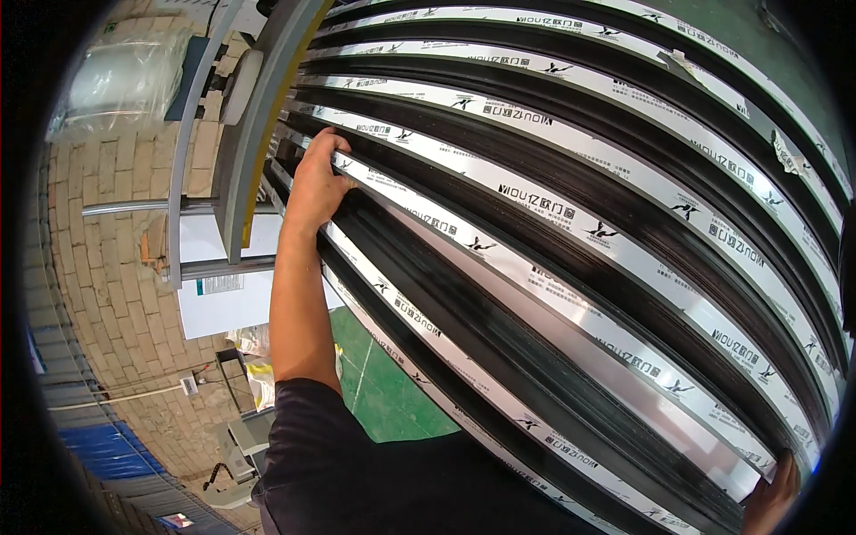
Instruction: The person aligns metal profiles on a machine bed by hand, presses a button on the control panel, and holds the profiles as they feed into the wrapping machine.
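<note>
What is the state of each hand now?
Left hand: closed on one end of a film-striped black profile.
Right hand: at its other end; grip cannot be told.

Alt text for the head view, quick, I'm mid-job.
A person's left hand grips the upper-left end of a long black-and-white profile; the right hand is at its lower-right end. Similar profiles lie alongside; brickwork and green floor show beyond.

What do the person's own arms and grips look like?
The left arm is bare below a short, plain, dark sleeve; its wrist shows no watch or band. The left grip is an ungloved hand. The right grip, apparently ungloved too, shows only partly.
</note>
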Action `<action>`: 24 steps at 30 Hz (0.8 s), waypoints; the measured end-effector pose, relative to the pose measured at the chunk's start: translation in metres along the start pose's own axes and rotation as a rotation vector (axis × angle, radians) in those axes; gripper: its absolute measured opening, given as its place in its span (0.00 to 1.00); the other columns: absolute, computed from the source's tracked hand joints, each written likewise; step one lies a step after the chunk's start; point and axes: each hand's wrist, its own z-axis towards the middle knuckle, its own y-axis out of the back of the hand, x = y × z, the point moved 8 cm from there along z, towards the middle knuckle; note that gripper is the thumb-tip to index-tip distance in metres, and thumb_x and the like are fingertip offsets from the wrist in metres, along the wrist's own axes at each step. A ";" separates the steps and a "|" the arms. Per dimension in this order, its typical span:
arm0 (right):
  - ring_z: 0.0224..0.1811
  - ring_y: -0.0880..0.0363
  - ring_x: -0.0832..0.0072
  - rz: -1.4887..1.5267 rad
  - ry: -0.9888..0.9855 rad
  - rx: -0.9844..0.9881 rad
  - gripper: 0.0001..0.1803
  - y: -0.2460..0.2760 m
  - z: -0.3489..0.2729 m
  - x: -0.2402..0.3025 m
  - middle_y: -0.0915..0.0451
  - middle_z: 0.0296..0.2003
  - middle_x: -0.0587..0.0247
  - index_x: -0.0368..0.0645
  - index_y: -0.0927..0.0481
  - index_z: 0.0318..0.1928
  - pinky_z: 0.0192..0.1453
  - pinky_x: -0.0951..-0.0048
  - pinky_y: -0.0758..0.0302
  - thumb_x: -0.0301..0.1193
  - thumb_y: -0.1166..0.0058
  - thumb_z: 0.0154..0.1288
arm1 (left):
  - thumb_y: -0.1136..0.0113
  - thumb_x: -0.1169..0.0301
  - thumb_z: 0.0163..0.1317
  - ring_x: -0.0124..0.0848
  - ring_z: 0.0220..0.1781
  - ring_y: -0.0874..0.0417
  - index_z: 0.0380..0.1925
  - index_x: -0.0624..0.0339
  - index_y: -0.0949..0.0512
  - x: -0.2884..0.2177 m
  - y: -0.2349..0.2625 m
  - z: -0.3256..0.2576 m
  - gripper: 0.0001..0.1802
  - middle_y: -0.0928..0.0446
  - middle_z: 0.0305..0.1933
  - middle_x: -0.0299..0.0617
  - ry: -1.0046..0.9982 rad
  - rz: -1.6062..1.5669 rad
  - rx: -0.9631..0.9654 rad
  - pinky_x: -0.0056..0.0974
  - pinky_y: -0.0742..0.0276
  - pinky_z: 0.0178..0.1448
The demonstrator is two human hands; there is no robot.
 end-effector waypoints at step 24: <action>0.55 0.19 0.50 0.571 0.159 0.148 0.19 0.006 -0.049 0.052 0.18 0.53 0.47 0.38 0.19 0.57 0.58 0.53 0.20 0.31 0.39 0.68 | 0.19 0.43 0.36 0.56 0.73 0.29 0.67 0.47 0.24 -0.071 0.033 -0.113 0.54 0.34 0.75 0.60 0.042 -0.002 0.427 0.50 0.29 0.72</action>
